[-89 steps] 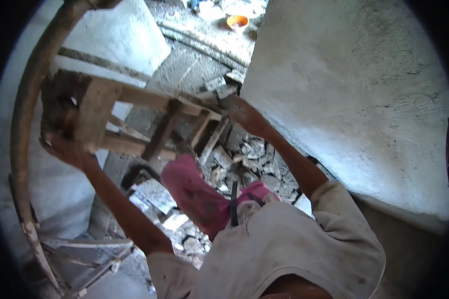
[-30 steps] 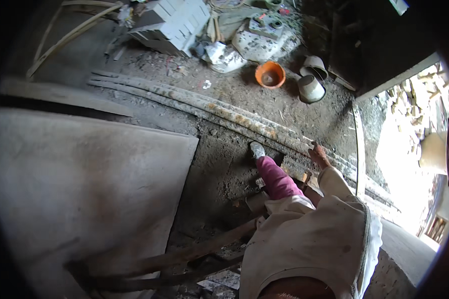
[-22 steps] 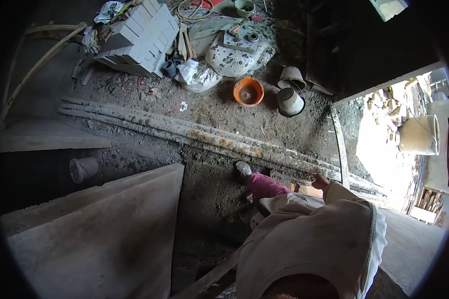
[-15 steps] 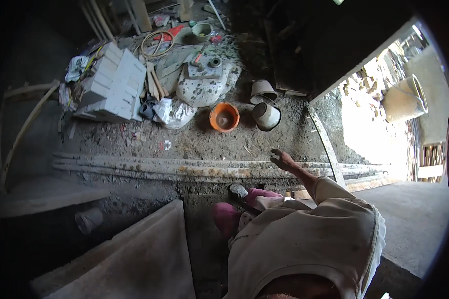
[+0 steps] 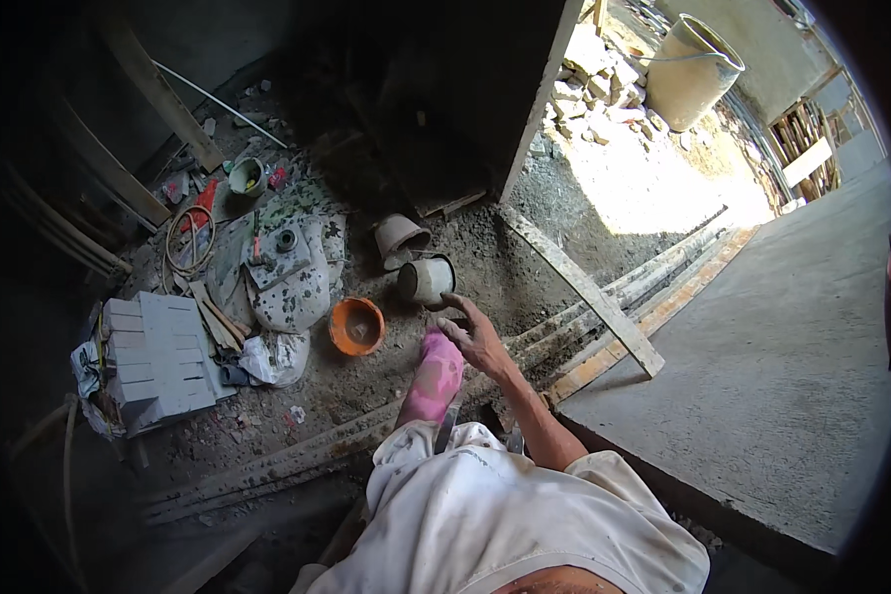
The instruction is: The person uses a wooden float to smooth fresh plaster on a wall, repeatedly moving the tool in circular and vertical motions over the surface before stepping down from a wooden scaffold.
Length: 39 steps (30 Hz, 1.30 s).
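Bare and dusty, my right hand (image 5: 477, 342) reaches forward with fingers apart and slightly curled; nothing shows in it. Just beyond its fingertips, in the picture, is a grey mud-caked bucket (image 5: 425, 281) lying tilted on the ground; I cannot tell whether they touch. A second pale bucket (image 5: 402, 238) lies behind it. To their left stands an orange bucket (image 5: 356, 327). Pink mud-stained cloth (image 5: 433, 381) shows below my hand, perhaps a trouser leg. My left hand cannot be made out.
Pale poles (image 5: 297, 448) run across the dirt, and a plank (image 5: 582, 289) crosses them at right. A concrete slab (image 5: 723, 366) lies beyond. At left are stacked pale blocks (image 5: 168, 346), a spattered sack (image 5: 297, 295) and a coiled hose (image 5: 190, 243). A large drum (image 5: 693, 74) stands outside.
My view has swung to the right, so the buckets sit farther left in it. My right hand appears closer to the grey bucket, its fingers more spread.
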Each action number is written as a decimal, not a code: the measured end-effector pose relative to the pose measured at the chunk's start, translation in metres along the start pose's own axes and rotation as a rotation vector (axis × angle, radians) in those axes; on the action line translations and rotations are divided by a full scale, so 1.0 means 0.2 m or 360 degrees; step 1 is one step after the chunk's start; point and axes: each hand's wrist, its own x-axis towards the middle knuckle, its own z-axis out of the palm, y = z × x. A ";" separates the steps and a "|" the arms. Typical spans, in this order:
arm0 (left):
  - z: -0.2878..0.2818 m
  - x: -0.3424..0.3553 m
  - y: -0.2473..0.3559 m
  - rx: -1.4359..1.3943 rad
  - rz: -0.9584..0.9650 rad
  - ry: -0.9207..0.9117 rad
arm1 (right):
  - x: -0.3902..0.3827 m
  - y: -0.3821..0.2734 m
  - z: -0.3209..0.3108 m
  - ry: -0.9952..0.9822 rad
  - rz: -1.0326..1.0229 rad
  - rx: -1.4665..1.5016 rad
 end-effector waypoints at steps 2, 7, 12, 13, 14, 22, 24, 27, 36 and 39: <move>0.09 0.29 0.21 0.0058 0.0030 -0.0149 | 0.20 0.00 -0.25 0.0137 0.0157 0.0067; 0.28 1.07 0.94 -0.0084 -0.0082 -0.0525 | 0.52 0.51 -1.09 0.0841 0.0289 -0.0117; 0.29 1.99 1.50 0.0660 0.0393 -0.0331 | -0.10 0.90 -1.54 0.1932 0.1204 0.0332; 0.61 1.92 1.82 0.0745 0.0372 -0.0550 | -0.31 0.73 -1.58 0.2050 0.1287 0.0402; 0.80 1.92 1.99 0.0802 0.0464 -0.0724 | -0.43 0.62 -1.63 0.2113 0.1339 0.0465; 2.03 1.94 2.06 0.1262 0.1155 -0.1307 | -0.49 0.65 -1.96 0.2468 0.1241 0.0455; 2.25 1.96 1.97 0.0811 0.0773 -0.1481 | -0.44 0.87 -1.94 0.2306 0.1487 0.0296; 2.52 1.96 2.08 0.0668 0.0657 -0.1565 | -0.29 1.15 -1.97 0.1970 0.1831 0.0509; 4.11 2.20 2.92 0.0281 0.0365 -0.1333 | 0.32 1.58 -3.27 0.1595 0.1759 -0.0150; 4.20 2.52 2.85 0.0510 0.0323 -0.0896 | 0.83 1.16 -3.81 0.1687 0.1114 0.0117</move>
